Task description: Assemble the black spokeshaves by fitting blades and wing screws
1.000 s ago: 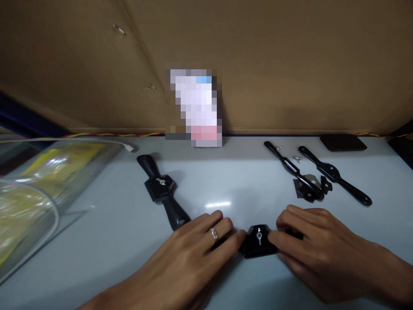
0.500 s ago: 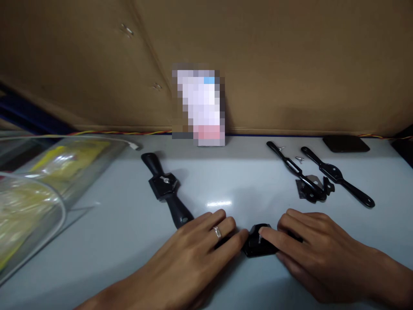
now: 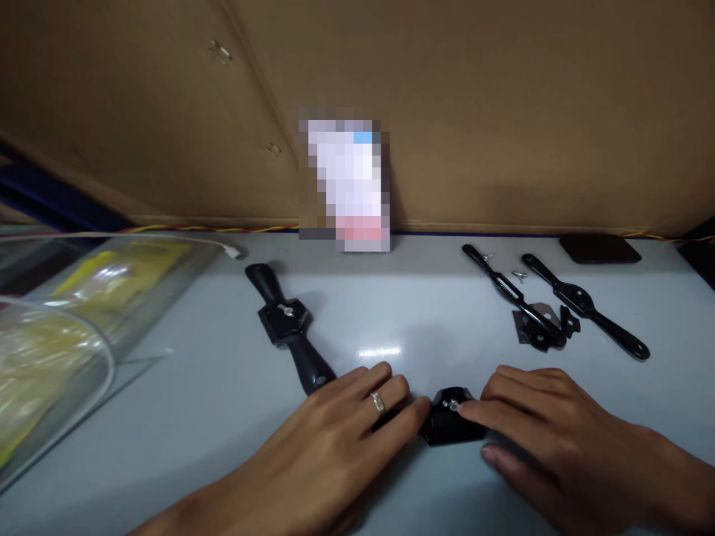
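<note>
A black spokeshave [image 3: 455, 432] lies across the near middle of the table, a silver wing screw [image 3: 453, 406] on its cap. My left hand [image 3: 357, 417], wearing a ring, is closed around its left end. At the other end, my right hand [image 3: 541, 432] has its fingers curled over the handle, which they hide. The right index fingertip touches the wing screw, while the thumb sits lower, apart from the cap. Just beyond my left hand rests another black spokeshave [image 3: 283, 321] with a similar screw.
At right lie a slotted black spokeshave body [image 3: 509, 289], a second black body [image 3: 575, 298], loose wing screws [image 3: 519, 275] and dark metal plates [image 3: 539, 327]. Behind are a dark flat object [image 3: 600, 249] and a cardboard wall [image 3: 503, 112]. Plastic-wrapped yellow packages [image 3: 112, 298] and a white cable [image 3: 106, 365] occupy the left.
The right index finger has moved left onto the wing screw, which has turned from lengthwise to slanting sideways. My right thumb has come away from the spokeshave. The left hand keeps its hold.
</note>
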Demonstrator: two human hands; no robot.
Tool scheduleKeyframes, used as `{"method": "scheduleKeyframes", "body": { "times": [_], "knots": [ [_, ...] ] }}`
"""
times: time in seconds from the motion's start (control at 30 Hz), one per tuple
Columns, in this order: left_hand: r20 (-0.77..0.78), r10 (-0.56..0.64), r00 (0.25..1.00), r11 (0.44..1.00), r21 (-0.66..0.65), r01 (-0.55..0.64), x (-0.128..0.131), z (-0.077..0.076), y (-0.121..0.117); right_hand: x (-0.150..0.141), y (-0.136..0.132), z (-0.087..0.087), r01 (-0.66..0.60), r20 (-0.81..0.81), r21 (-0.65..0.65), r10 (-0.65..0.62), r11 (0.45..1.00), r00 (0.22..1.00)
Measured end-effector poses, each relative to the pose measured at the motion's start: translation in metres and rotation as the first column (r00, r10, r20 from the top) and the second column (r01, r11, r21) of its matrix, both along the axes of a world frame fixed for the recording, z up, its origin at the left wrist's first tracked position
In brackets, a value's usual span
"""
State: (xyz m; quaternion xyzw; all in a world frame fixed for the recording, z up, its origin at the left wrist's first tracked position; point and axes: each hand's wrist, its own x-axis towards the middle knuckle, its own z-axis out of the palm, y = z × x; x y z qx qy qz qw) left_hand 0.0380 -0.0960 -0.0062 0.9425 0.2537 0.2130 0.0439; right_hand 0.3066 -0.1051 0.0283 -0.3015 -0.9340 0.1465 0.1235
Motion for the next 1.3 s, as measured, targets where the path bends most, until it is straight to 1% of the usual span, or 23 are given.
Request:
{"method": "scheduleKeyframes", "body": {
  "times": [0.1,0.2,0.3,0.37,0.47,0.57,0.7,0.9,1.03,1.17,1.23,1.3],
  "knots": [
    [-0.002,-0.002,1.000,1.000,0.006,0.002,0.000,0.000,0.000,0.003,0.001,0.000,-0.013,-0.045,-0.056,0.010,0.998,0.999],
    [-0.005,-0.004,1.000,1.000,0.007,0.004,0.000,0.001,-0.001,0.005,0.001,-0.001,-0.031,-0.059,-0.071,0.027,0.997,0.998],
    [-0.020,0.004,1.000,1.000,0.010,-0.004,0.001,0.001,-0.001,0.003,0.002,-0.003,-0.044,-0.054,-0.036,0.042,0.998,0.998],
    [-0.022,0.011,1.000,1.000,0.023,-0.010,0.001,0.002,-0.001,0.001,0.001,-0.004,-0.036,-0.043,0.010,0.036,0.999,0.998],
    [-0.011,0.017,1.000,0.999,0.045,-0.017,0.002,0.003,-0.001,-0.003,0.002,-0.006,-0.016,0.016,0.077,0.015,0.997,1.000],
    [-0.004,0.017,1.000,0.998,0.058,-0.017,0.003,0.004,-0.001,-0.003,0.003,-0.009,0.003,0.056,0.117,-0.009,0.993,0.998],
    [-0.015,0.024,1.000,0.996,0.085,-0.023,0.003,0.006,0.000,0.001,0.005,-0.013,-0.035,0.059,0.157,0.026,0.987,0.998],
    [-0.021,0.010,1.000,0.996,0.083,-0.008,0.004,0.008,-0.001,0.001,0.002,-0.013,-0.028,0.115,0.158,0.010,0.987,0.993],
    [-0.026,-0.001,1.000,0.996,0.086,0.003,0.005,0.010,-0.001,-0.002,0.002,-0.011,0.006,0.089,0.136,-0.018,0.991,0.996],
    [-0.029,-0.003,1.000,0.996,0.084,0.005,0.005,0.009,-0.001,-0.002,0.004,-0.010,0.035,0.022,0.117,-0.037,0.993,0.999],
    [-0.030,-0.003,1.000,0.998,0.067,0.005,0.004,0.007,-0.001,-0.001,0.004,-0.010,0.056,0.025,0.112,-0.060,0.992,0.998],
    [-0.032,-0.002,0.999,0.999,0.053,0.004,0.002,0.005,-0.001,0.000,0.005,-0.011,0.065,0.061,0.130,-0.073,0.989,0.995]
  ]
}}
